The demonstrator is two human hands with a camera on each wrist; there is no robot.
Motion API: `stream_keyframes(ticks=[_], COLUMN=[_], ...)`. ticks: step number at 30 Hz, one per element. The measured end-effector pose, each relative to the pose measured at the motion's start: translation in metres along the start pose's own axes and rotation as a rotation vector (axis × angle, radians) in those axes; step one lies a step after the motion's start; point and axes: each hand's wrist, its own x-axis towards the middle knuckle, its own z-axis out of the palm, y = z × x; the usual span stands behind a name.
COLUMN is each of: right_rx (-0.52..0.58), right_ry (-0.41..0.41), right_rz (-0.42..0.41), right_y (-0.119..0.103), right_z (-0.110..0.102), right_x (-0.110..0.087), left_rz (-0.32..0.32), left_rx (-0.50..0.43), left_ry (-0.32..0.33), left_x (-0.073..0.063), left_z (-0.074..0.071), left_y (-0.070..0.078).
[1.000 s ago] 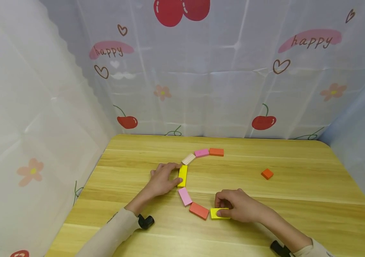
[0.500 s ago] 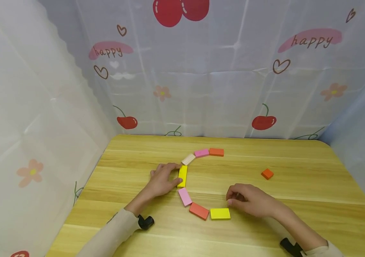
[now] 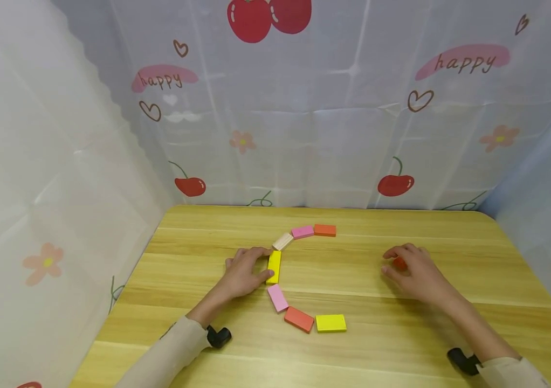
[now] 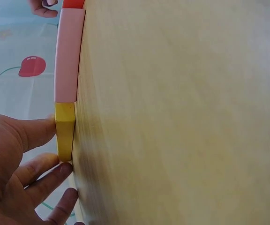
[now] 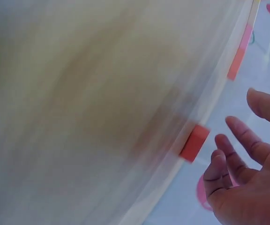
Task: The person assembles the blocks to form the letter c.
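My left hand point(image 3: 243, 274) holds the yellow wooden block point(image 3: 274, 268) on the left side of a curved row, thumb near its front end and index finger at its far end. In the left wrist view the thumb and fingers touch the yellow block point(image 4: 65, 133), and a pink block point(image 4: 69, 56) meets it. My right hand point(image 3: 418, 275) hovers with spread, slightly bent fingers over the loose orange block point(image 3: 399, 263), partly hidden beneath it. The right wrist view shows this orange block point(image 5: 195, 143) apart from the fingers.
Beyond the held block lie a bare wood block point(image 3: 283, 241), a pink block point(image 3: 302, 232) and an orange block point(image 3: 325, 230). Nearer me are a light pink block point(image 3: 277, 298), a red block point(image 3: 299, 319) and another yellow block point(image 3: 331, 323). Printed curtains surround the wooden table point(image 3: 377, 350).
My right hand has let go of the near yellow block, leaving it at the row's front end, and has moved right and away to the loose orange block. My left hand stays put.
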Motion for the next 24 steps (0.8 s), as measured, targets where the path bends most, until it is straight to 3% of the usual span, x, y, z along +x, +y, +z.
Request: stream_keyframes(ticks=[7,15,24], right_rx=[-0.01,0.016,0.034], right_ry=[-0.022,-0.055,-0.096], right_rz=[-0.022,-0.051,0.034], right_y=[0.03,0.044,0.048], right_z=[-0.009,-0.013,-0.017], right_x=[0.004,0.008,0.012], left_rz=[0.004,0.01,0.004], left_rx=[0.002,0.004,0.007], left_ry=[0.001,-0.004,-0.005], left_x=[0.0,0.0,0.002], left_z=[0.001,0.0,0.001], left_y=[-0.003,-0.005,-0.004])
